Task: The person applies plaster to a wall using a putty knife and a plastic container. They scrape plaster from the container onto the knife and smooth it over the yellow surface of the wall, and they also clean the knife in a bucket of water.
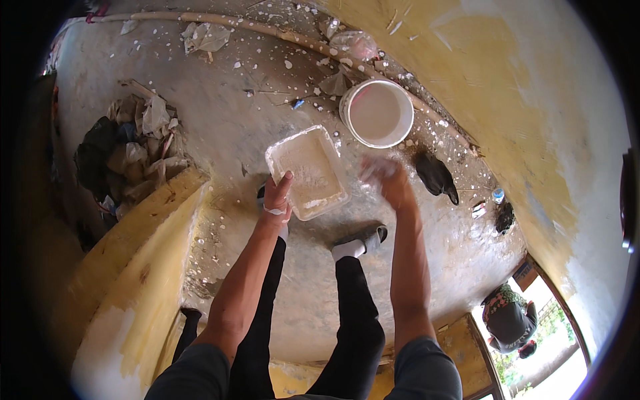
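Note:
My left hand [278, 195] grips the near left side of a shallow rectangular tray [333, 163], thumb over its rim. The tray is pale, and a whitish, dusty-looking residue coats its inside. My right hand [380, 170] is smeared by motion, beside the tray's right edge and just below a white round bucket [345, 108]. Whitish stuff shows on its blurred fingers; whether they hold anything cannot be made out. The bucket stands on the floor, with a pale, milky content inside.
A pile of crumpled bags and rags [137, 143] lies at left by a low yellow wall [133, 240]. A long pole [267, 30] curves along the far floor among white flecks. A black bag [436, 177] lies right of my hand. Another person [510, 320] is at the doorway, lower right.

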Action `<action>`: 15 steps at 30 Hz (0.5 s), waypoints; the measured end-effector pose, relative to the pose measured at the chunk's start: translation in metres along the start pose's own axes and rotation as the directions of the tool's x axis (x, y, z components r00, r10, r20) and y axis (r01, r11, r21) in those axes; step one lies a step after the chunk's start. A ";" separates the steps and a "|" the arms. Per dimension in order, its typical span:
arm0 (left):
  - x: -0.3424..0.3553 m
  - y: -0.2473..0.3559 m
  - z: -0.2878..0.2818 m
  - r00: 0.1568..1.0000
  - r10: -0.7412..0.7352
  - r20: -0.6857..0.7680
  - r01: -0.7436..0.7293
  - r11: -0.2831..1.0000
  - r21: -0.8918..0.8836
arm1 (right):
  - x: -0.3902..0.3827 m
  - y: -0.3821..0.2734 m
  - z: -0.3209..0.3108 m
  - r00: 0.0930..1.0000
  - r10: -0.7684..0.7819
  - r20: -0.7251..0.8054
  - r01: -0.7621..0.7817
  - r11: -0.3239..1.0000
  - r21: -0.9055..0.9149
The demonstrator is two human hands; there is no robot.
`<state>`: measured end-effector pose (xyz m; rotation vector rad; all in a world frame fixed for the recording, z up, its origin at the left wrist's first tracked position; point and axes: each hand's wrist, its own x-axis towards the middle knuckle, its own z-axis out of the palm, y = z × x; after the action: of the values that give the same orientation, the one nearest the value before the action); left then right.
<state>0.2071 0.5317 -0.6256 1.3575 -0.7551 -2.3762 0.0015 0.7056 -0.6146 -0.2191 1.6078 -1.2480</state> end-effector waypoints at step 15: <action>0.039 0.048 -0.020 0.997 -0.082 0.001 0.082 0.993 0.079 | 0.189 0.045 -0.024 0.699 -0.078 -0.711 -0.437 0.740 -0.511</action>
<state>0.2045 0.4668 -0.6335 1.4423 -0.8172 -2.4364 -0.0822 0.6139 -0.7659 0.0202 2.6494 -0.5349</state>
